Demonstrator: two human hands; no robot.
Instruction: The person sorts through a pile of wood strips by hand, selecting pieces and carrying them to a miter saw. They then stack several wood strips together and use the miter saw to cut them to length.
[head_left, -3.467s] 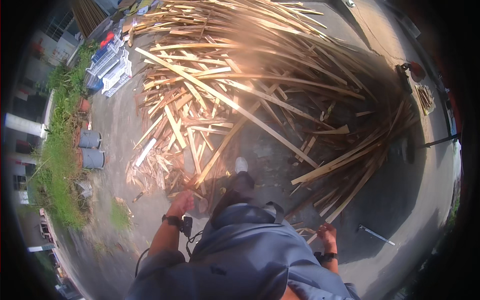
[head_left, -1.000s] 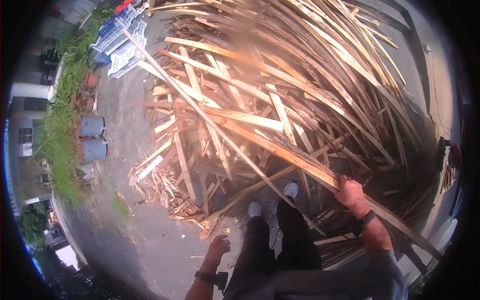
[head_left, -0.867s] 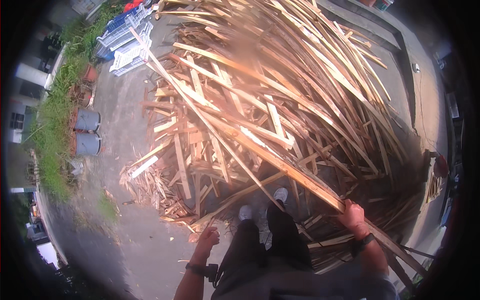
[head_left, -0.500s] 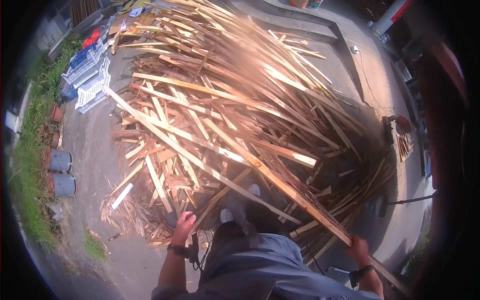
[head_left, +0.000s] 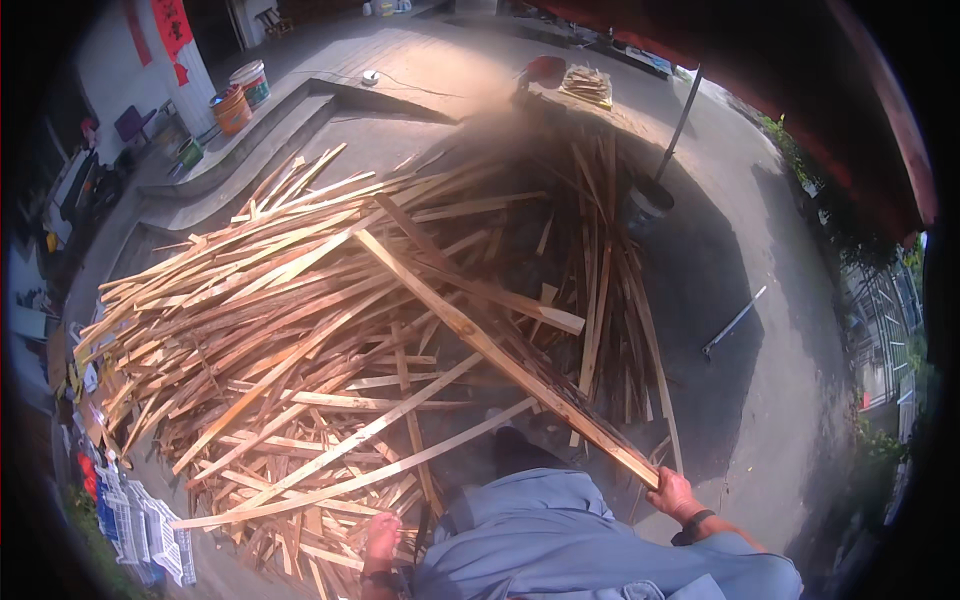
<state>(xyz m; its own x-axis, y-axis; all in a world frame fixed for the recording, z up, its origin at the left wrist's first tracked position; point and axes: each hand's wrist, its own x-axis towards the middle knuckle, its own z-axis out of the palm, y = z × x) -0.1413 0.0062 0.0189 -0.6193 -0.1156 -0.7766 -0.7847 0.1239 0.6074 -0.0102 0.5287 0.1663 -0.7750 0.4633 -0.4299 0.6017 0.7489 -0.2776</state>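
My right hand (head_left: 675, 494) grips the near end of a long wooden strip (head_left: 480, 342), its fingers wrapped around it. The strip reaches away from me to the left, over a large heap of loose wooden strips (head_left: 290, 290). At the lower middle my left hand (head_left: 383, 537) is closed, its fingers curled, and no strip shows in it. It is beside the near edge of the heap. Close to it, a long thin strip (head_left: 350, 490) lies slanting across the other wood.
More strips (head_left: 600, 300) form a narrow bundle on the right. A rod (head_left: 735, 320) lies on the pavement. Concrete steps (head_left: 290, 115) and two buckets (head_left: 231, 110) are at the far left; white crates (head_left: 165, 540) are at the near left. A bundle of short sticks (head_left: 586, 86) is far ahead.
My body and view have turned to the right. My right hand still grips the strip, which has swung with me. The left hand stays low, without a strip.
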